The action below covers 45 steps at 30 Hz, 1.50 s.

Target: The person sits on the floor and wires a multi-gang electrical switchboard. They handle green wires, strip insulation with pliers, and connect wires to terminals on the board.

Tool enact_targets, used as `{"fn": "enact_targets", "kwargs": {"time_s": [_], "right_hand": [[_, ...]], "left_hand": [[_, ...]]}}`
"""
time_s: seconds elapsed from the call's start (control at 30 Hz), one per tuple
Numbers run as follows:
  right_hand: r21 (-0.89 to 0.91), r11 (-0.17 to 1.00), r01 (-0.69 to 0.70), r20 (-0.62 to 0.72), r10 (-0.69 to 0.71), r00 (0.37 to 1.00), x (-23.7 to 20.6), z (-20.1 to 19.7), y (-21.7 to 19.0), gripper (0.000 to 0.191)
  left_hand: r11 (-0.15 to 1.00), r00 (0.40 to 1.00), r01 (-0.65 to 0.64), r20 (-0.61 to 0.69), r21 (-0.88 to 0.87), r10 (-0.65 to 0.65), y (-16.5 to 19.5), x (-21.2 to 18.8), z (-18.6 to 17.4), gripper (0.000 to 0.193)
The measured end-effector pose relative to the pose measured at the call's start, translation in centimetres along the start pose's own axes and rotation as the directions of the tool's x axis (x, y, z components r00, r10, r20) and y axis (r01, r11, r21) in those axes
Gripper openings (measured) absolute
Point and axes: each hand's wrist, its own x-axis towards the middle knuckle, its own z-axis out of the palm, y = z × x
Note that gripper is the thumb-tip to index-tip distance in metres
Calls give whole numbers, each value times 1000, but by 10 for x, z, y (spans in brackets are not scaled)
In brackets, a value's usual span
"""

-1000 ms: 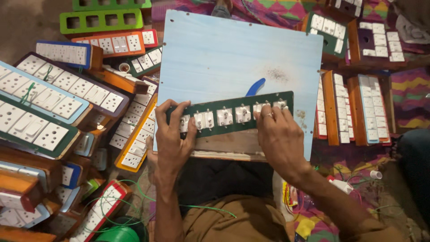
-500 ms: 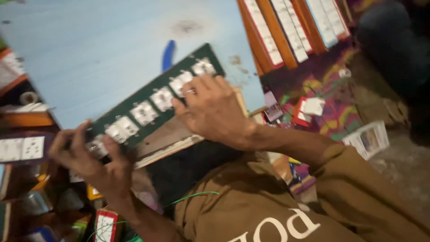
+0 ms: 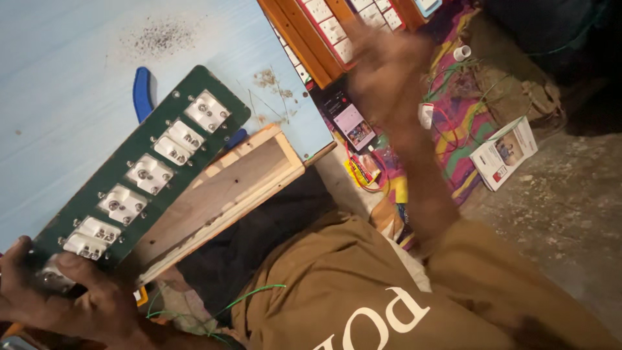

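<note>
The long dark green panel (image 3: 139, 178), fitted with a row of white plastic socket and switch modules fastened by small screws, is held tilted across the pale blue counter (image 3: 71, 71), its lower end at about 8 o'clock in the view and its upper end pointing toward 1 o'clock. The left hand (image 3: 71, 301) is closed around the lower end, thumb laid over the face of the panel. The right hand (image 3: 382, 78) is raised clear of the panel at about 1 o'clock; it is blurred, nothing is seen in it, and how far it is open cannot be told.

Risks noted: the panel is supported at one end only, so it is judged liable to swing or slip and strike the open pale wooden box frame (image 3: 223, 188) beneath it. The blue-handled tool (image 3: 142, 94) lies half under the panel and could be knocked off. Wire clippings and dust (image 3: 265, 81) are scattered at the counter's edge and could be dragged into the modules.

Packages: a white rectangular carton with a coloured picture and a red patch (image 3: 504, 152) lies on the floor at 3 o'clock. A small yellow and red packet (image 3: 366, 170) is seen just right of centre, beside a flat dark device with a lit screen (image 3: 350, 123). Orange-edged boards of white modules (image 3: 330, 29) are stacked at 12 o'clock.
</note>
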Motion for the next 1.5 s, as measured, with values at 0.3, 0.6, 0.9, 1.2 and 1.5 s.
{"fn": "enact_targets", "kwargs": {"time_s": [0.3,0.6,0.9,1.2,1.5], "right_hand": [[-321,885,-337,449,456,769,-38,-37,237,29],[-421,789,-448,225,569,791,-46,-22,223,29],[-403,886,-228,347,378,858,-44,-10,244,39],[323,888,-326,-50,360,931,-11,-8,43,10],[367,925,94,254,-197,947,-15,56,-208,12]], "left_hand": [[1000,1000,14,-13,4,-13,3,-3,13,32],[988,991,91,-114,121,-77,-46,-46,33,32],[998,998,29,-47,-58,-32,-12,3,20,29],[959,972,182,-106,-217,-208,-3,14,11,25],[926,969,179,-104,-332,-224,-27,7,0,27]]}}
